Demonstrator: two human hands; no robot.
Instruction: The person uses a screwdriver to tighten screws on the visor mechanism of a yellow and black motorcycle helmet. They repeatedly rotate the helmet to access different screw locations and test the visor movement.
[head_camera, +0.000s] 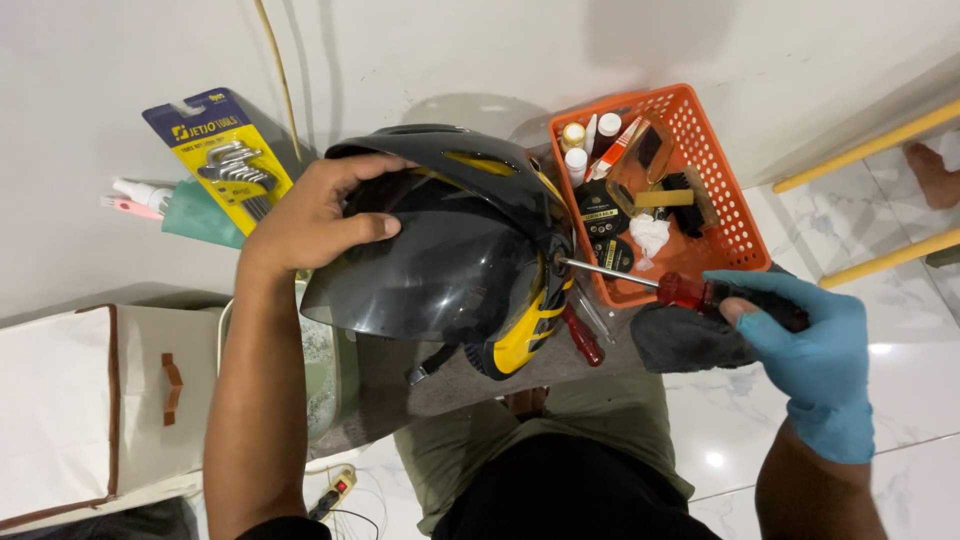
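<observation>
head view | left hand (320, 215) bare, fingers spread, gripping the glossy dark visor of a black-and-yellow helmet (470, 250) on the lap | right hand (805, 340) (blue glove) closed round a red-handled screwdriver (640, 282), its steel tip at the helmet's side hinge | orange mesh basket (735, 215) of bottles just behind | carded hex keys (225, 155) left

White wall (480, 50), glossy marble floor (900, 400), white fabric box (70, 410) at left.

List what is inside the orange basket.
The orange basket holds small white-capped bottles, round black tins, a white cloth wad and a brush. The helmet covers its near-left corner, and the basket's floor is mostly hidden.
</observation>
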